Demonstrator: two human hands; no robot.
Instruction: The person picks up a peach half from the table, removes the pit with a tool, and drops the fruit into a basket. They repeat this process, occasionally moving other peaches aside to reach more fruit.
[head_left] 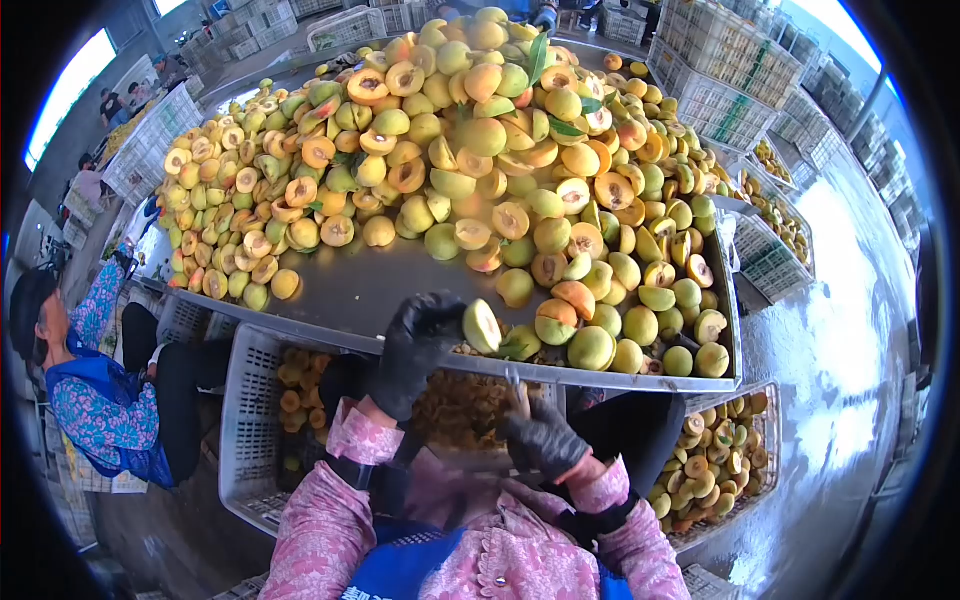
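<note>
My left hand (418, 345), in a black glove, is closed at the table's near edge, its fingertips on a cut peach half (483, 327) with the pale cut face turned to the right. Lower and to the right, my right hand (546, 440), also black-gloved, is wrapped round a small hand tool (518, 393) with a brownish handle and a thin metal tip pointing up. The tool's exact kind is blurred. Beyond both hands, a large heap of halved peaches (450, 180) covers much of the metal table (345, 290); several halves show brown pit hollows.
Below the table edge stands a white plastic crate (245, 430) with peach pieces. Another crate of peach halves (715, 470) is by my right leg. A co-worker in a floral sleeve (105, 415) sits at left. Stacked crates (725, 75) rise at the far right.
</note>
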